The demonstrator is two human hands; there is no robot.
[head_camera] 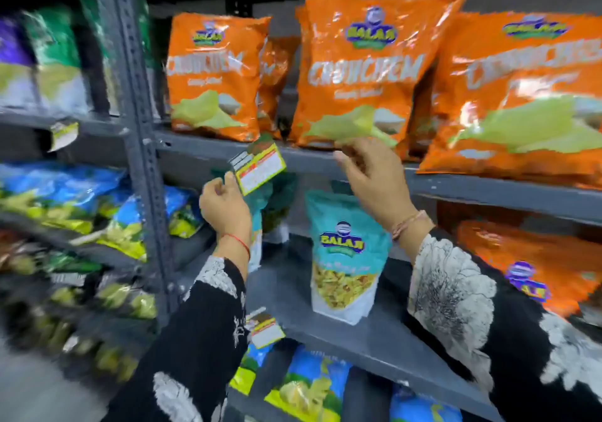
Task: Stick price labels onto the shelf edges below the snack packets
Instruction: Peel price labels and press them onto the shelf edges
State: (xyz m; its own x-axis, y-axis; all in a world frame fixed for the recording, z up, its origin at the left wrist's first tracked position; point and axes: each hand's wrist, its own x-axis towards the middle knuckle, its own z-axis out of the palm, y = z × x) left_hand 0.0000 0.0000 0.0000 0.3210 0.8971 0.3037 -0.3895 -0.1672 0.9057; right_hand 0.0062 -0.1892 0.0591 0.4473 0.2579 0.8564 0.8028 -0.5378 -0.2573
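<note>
Grey shelf edge (306,157); price label (259,167) above left hand's (224,208) grip.

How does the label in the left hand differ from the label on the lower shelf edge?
The held label is pinched by the left hand at its lower corner, in front of the upper shelf edge; whether it touches is unclear. The lower label hangs from the lower shelf edge, with no hand on it. The held one looks larger, being nearer. Both are tilted, yellow-bordered, with red and white panels.

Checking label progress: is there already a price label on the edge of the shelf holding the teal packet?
Yes, a price label hangs from the front edge of the shelf where the teal packet stands.
</note>
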